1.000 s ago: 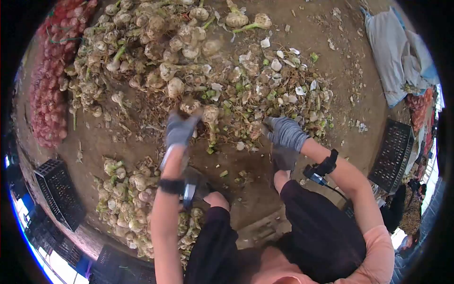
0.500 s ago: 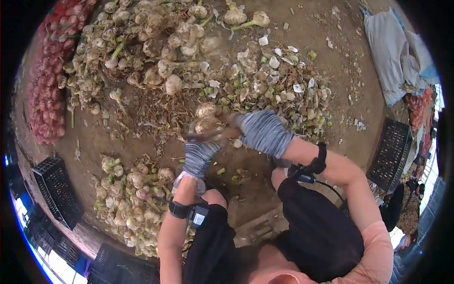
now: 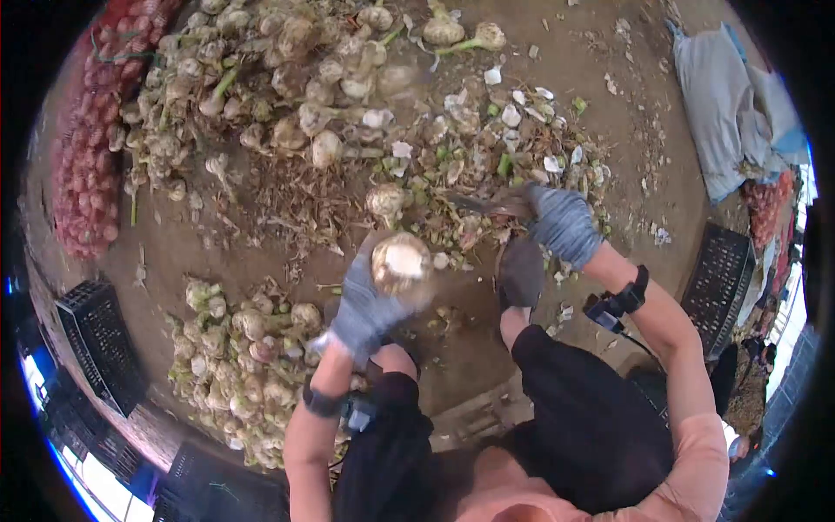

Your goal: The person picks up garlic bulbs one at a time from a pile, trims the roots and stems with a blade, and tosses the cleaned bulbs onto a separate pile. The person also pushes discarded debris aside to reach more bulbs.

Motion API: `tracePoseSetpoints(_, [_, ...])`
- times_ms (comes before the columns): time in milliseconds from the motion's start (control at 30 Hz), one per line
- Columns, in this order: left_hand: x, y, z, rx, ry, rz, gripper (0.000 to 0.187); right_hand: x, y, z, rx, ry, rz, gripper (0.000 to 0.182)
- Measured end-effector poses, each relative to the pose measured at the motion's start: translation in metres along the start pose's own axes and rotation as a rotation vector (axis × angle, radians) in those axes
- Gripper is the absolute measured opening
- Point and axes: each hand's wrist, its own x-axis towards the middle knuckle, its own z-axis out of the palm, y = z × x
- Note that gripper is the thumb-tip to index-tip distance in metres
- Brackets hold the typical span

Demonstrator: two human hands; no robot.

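The gloved left hand [image 3: 370,304] was wrapped around a garlic bulb [image 3: 402,261], its pale cut face turned up, above the dirt ground [image 3: 461,348] in front of the person's knees. The gloved right hand [image 3: 564,226] was closed on a dark, motion-blurred tool [image 3: 504,206], which pointed left, well apart from that bulb. A second bulb [image 3: 387,202] lay on the ground just beyond the left hand. Ahead and to the right spread stem and skin scraps [image 3: 487,157]. A large garlic heap [image 3: 287,52] lay at the far left, and a smaller heap [image 3: 235,365] beside the left knee, near a black crate [image 3: 103,348].
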Motion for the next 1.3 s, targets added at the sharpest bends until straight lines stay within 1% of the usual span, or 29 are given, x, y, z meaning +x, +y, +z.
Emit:
tracePoseSetpoints(33, [-0.006,0.01,0.012,0.228,-0.046,0.161,0.056,-0.002,-0.004,0.005,-0.008,0.009,0.003,0.031])
tracePoseSetpoints(67, [-0.008,0.021,0.025,0.452,-0.085,0.338,0.05,0.006,-0.007,0.015,0.052,-0.032,0.071,0.032])
tracePoseSetpoints(100, [-0.005,0.021,0.026,0.444,-0.078,0.342,0.05,0.012,-0.012,0.024,0.119,-0.093,0.138,0.034])
tracePoseSetpoints(133, [-0.005,0.02,0.024,0.516,-0.106,0.357,0.045,0.011,-0.017,0.029,0.123,-0.109,0.138,0.034])
tracePoseSetpoints(200, [-0.004,0.023,0.022,0.602,-0.161,0.377,0.041,0.015,-0.025,0.035,0.368,-0.193,0.075,0.037])
tracePoseSetpoints(267, [0.0,0.024,0.023,1.111,-0.196,0.361,0.029,0.022,-0.045,0.034,0.348,-0.178,0.051,0.039])
tracePoseSetpoints(300, [0.002,0.023,0.025,1.106,-0.202,0.363,0.029,0.024,-0.054,0.032,0.335,-0.173,0.028,0.04])
tracePoseSetpoints(333, [0.002,0.022,0.027,1.214,-0.235,0.465,0.027,0.03,-0.062,0.027,0.334,-0.176,0.037,0.04])
tracePoseSetpoints(400, [0.002,0.019,0.028,1.429,-0.303,0.672,0.023,0.044,-0.07,0.013,0.308,-0.296,0.069,0.043])
tracePoseSetpoints(433, [0.0,0.02,0.026,1.432,-0.313,0.667,0.023,0.045,-0.052,0.032,0.243,-0.325,0.051,0.042])
tracePoseSetpoints(467, [-0.001,0.023,0.023,1.311,-0.286,0.71,0.027,0.035,-0.038,0.048,0.246,-0.319,0.054,0.042])
tracePoseSetpoints(500, [0.002,0.028,0.021,1.187,-0.247,0.761,0.032,0.027,-0.021,0.059,0.249,-0.319,0.158,0.037])
tracePoseSetpoints(533, [0.005,0.031,0.017,1.189,-0.24,0.773,0.032,0.021,-0.007,0.064,0.253,-0.321,0.262,0.031])
tracePoseSetpoints(567, [0.004,0.029,0.014,0.879,-0.218,0.564,0.041,0.013,-0.003,0.061,0.164,-0.321,0.2,0.029])
tracePoseSetpoints(600, [-0.001,0.025,0.009,0.568,-0.187,0.347,0.05,0.008,-0.004,0.065,0.166,-0.339,0.193,0.029])
tracePoseSetpoints(633, [0.0,0.029,0.007,0.423,-0.238,0.2,0.066,0.007,-0.01,0.06,0.221,-0.26,0.159,0.029])
tracePoseSetpoints(667, [0.002,0.028,0.007,0.424,-0.235,0.204,0.066,0.009,-0.014,0.053,0.271,-0.17,0.126,0.03])
tracePoseSetpoints(700, [0.003,0.026,0.009,0.324,-0.198,0.209,0.069,0.015,-0.02,0.048,0.322,-0.238,0.195,0.03])
tracePoseSetpoints(767, [0.005,0.017,0.006,0.163,-0.174,0.198,0.075,0.016,-0.027,0.05,0.332,-0.24,0.208,0.03])
tracePoseSetpoints(900, [-0.002,0.021,0.002,0.131,-0.137,0.107,0.072,0.012,-0.034,0.049,0.312,-0.201,0.197,0.032])
tracePoseSetpoints(967, [-0.021,0.037,-0.001,0.302,-0.001,0.119,0.067,0.012,-0.031,0.051,0.337,-0.237,0.241,0.033])
tracePoseSetpoints(1033, [-0.04,0.024,-0.052,0.609,0.095,0.26,0.064,0.013,-0.026,0.05,0.36,-0.268,0.293,0.034])
tracePoseSetpoints(1067, [-0.066,0.05,-0.05,1.039,0.264,0.161,0.058,0.013,-0.023,0.048,0.319,-0.292,0.286,0.037])
tracePoseSetpoints(1100, [-0.09,0.051,-0.089,1.271,0.236,0.12,0.053,0.012,-0.02,0.047,0.28,-0.317,0.283,0.039])
tracePoseSetpoints(1133, [-0.119,0.09,-0.07,1.632,0.245,-0.269,0.049,0.009,-0.018,0.047,0.24,-0.342,0.282,0.042])
tracePoseSetpoints(1167, [-0.148,0.083,-0.116,1.767,0.299,-0.584,0.053,0.006,-0.014,0.048,0.244,-0.34,0.29,0.042])
tracePoseSetpoints(1200, [-0.193,0.086,-0.149,2.112,0.174,-0.546,0.056,0.003,-0.01,0.051,0.239,-0.303,0.264,0.042])
tracePoseSetpoints(1267, [-0.203,0.125,-0.131,1.851,0.208,-1.205,0.06,0.0,-0.007,0.055,0.241,-0.263,0.236,0.041])
tracePoseSetpoints(1300, [-0.2,0.124,-0.13,1.855,0.213,-1.206,0.06,0.0,-0.006,0.056,0.257,-0.262,0.251,0.041])
